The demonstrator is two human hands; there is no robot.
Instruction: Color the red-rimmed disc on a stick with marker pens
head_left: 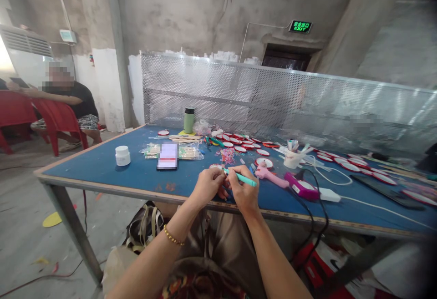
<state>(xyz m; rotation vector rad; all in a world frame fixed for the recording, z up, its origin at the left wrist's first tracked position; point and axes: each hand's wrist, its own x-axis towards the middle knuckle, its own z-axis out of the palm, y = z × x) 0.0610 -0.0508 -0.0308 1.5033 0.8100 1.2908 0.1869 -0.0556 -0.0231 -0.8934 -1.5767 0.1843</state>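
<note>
Close to the table's front edge, my right hand point(244, 187) is closed round a turquoise marker-like pen point(244, 178). Its far end points left toward my other hand. My left hand point(209, 184) is pinched shut beside it, almost touching. A small thin piece with a reddish top point(223, 161) rises at the left fingertips; its kind is too small to make out. Just behind the hands lie a white disc with a red rim point(264, 163) and a pile of colourful small bands point(226, 155). A pink glue gun point(271, 176) rests right of my right hand.
On the blue table point(92, 171) are a white jar point(123, 156), a phone point(167, 156), bagged sticks point(191, 151), a green bottle point(189, 120), a white cup of pens point(292, 157) and a purple power strip point(302, 186) with cables. A perforated metal screen point(211, 94) borders the back. A person sits far left.
</note>
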